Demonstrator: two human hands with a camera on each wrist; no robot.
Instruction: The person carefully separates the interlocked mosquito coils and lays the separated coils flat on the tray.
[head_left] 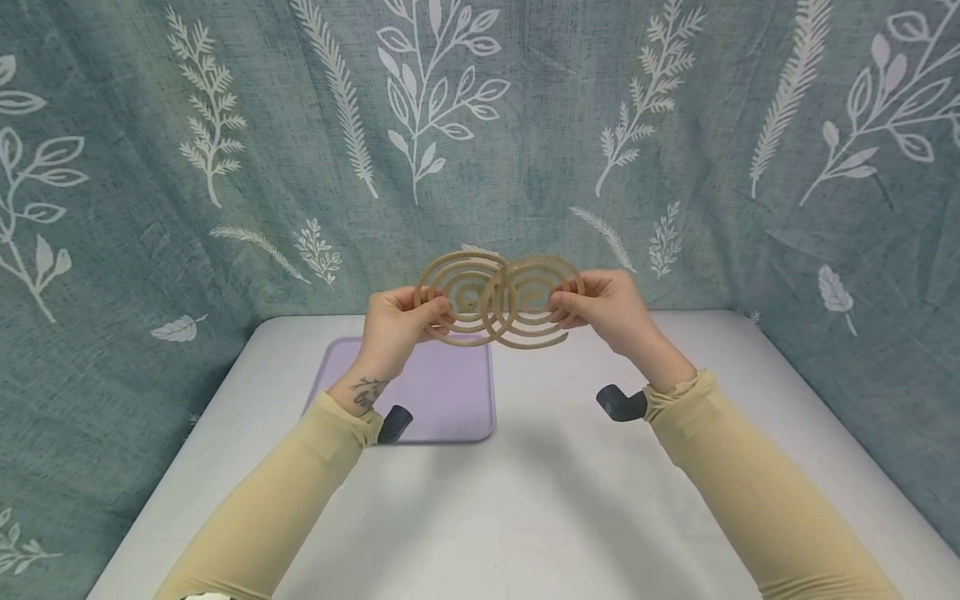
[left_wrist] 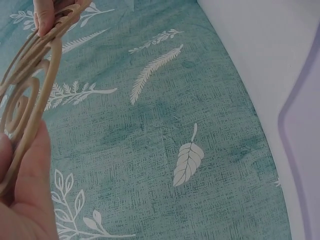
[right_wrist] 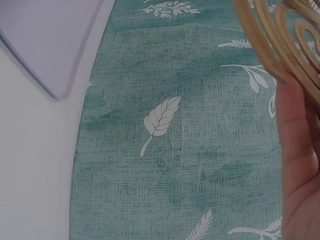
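Note:
Two flat tan spiral coils, which look like mosquito coils, are held up above the far part of the table. My left hand (head_left: pixel 392 329) pinches the outer left side of the left coil (head_left: pixel 468 303) between thumb and fingers. On the opposite side, my right hand (head_left: pixel 613 310) pinches the right edge of the right coil (head_left: pixel 534 297). The inner edges of the coils overlap in the middle in the head view. In the left wrist view the left coil (left_wrist: pixel 49 85) appears nearly edge-on. The right wrist view shows the right coil (right_wrist: pixel 258 42) above the fingers.
A lilac tray (head_left: pixel 450 400) lies on the white table (head_left: pixel 525 508), below and behind my left hand. A green leaf-patterned cloth (head_left: pixel 525 192) hangs behind the table and along both sides. Dark pieces (head_left: pixel 621 403) stick out at both sleeve cuffs.

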